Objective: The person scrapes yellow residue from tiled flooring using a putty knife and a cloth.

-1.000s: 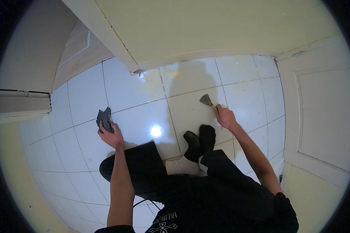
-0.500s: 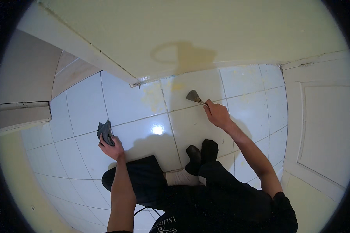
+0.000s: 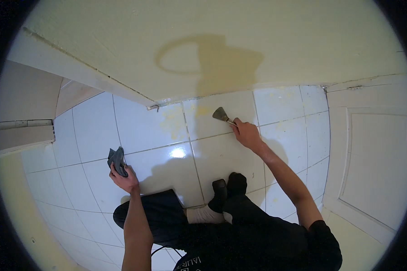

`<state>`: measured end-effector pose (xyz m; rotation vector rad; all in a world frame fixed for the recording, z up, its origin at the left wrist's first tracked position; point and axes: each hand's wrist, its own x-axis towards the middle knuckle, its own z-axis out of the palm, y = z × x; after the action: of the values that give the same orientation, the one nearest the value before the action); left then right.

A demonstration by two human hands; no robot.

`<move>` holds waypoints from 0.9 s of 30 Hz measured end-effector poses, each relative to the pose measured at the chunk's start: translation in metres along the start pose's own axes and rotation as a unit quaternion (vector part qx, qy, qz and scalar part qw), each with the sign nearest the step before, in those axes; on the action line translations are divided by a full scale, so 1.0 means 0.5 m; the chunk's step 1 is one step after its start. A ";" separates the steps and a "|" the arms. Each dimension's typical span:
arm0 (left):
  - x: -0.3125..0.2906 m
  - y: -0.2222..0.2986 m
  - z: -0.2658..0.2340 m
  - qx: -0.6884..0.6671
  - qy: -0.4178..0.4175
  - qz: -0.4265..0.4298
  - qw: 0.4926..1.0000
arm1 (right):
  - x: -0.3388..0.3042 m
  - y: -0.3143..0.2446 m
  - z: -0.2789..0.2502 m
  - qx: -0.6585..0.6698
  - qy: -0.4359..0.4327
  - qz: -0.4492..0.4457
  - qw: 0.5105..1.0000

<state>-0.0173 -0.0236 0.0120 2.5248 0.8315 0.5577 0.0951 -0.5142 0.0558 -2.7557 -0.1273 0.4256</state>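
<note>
My right hand (image 3: 248,135) grips the handle of a putty knife (image 3: 220,114), its wide grey blade pointing up and left. The blade is over the white floor tiles near the wall, beside yellow stains (image 3: 174,123). I cannot tell whether it touches the floor. At the left, my left hand (image 3: 126,179) is closed around a crumpled dark grey cloth (image 3: 116,160), which sticks out beyond the fingers. More yellow specks (image 3: 282,95) mark the tiles farther right along the wall.
A pale yellow wall (image 3: 303,36) runs across the far side, with my shadow on it. A white panelled door (image 3: 380,158) stands at the right, and a doorway opens at the far left. My black-socked feet (image 3: 228,187) rest on the tiles close to me.
The view has tilted, showing more of the wall, and my shadow there looks larger. Both hands appear slightly farther left in the picture, still holding the putty knife and the cloth.
</note>
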 end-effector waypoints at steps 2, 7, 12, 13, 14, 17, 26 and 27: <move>0.000 -0.009 -0.002 -0.001 0.007 0.010 1.000 | -0.015 -0.012 -0.001 0.023 -0.010 0.003 1.000; -0.001 -0.009 0.000 -0.014 0.008 0.021 1.000 | -0.041 0.019 0.004 0.009 -0.043 0.007 0.999; -0.007 -0.019 -0.006 0.002 0.015 0.020 1.000 | -0.035 0.002 -0.059 0.022 0.000 0.001 1.000; -0.007 -0.018 -0.007 0.007 0.019 0.021 1.000 | -0.030 -0.003 -0.075 0.028 0.026 -0.001 0.999; -0.007 -0.017 -0.008 0.003 0.022 0.023 0.999 | -0.027 -0.007 -0.087 0.034 0.050 -0.005 0.998; -0.010 -0.005 -0.003 0.005 0.015 0.012 1.000 | -0.018 0.027 -0.062 0.004 0.104 -0.059 0.993; -0.010 -0.017 -0.019 -0.007 0.026 0.021 0.999 | -0.072 -0.025 -0.177 -0.255 -0.024 0.066 0.964; -0.009 -0.015 -0.017 -0.007 0.027 0.021 0.999 | -0.077 -0.029 -0.183 -0.223 0.020 0.048 0.973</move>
<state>-0.0281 -0.0186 0.0143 2.5309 0.7924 0.6464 0.0861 -0.5358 0.1532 -3.2219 -0.0869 0.4063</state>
